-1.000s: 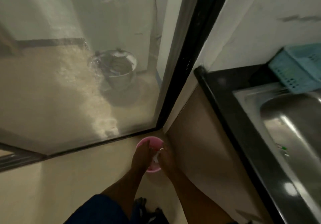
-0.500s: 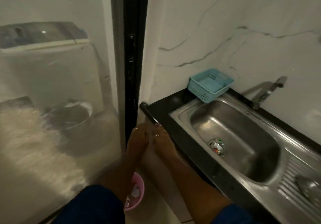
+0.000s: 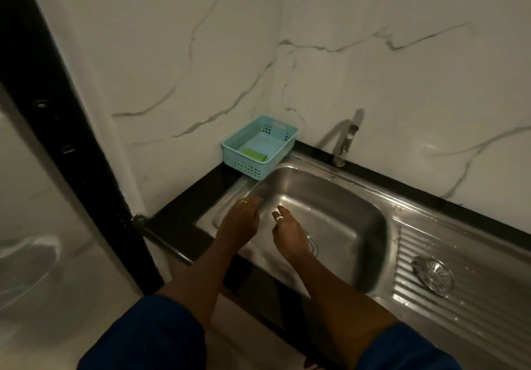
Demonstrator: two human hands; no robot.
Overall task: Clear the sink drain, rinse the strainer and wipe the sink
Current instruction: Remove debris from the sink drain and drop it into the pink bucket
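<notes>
Steel sink (image 3: 344, 211): left hand (image 3: 240, 220) and right hand (image 3: 290, 231) hover over it, empty, fingers loose. Removed strainer (image 3: 432, 273) lies on the sink's drainboard (image 3: 474, 249); rinsing and wiping likely remain.

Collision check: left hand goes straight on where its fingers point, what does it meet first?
Probably the blue basket in the back-left corner. If the left hand sits low, the sink wall comes first; depth unclear.

stainless sink (image 3: 342, 206); round metal strainer (image 3: 433, 274) lies flat on sink's ribbed drainboard (image 3: 477, 300), at right.
</notes>
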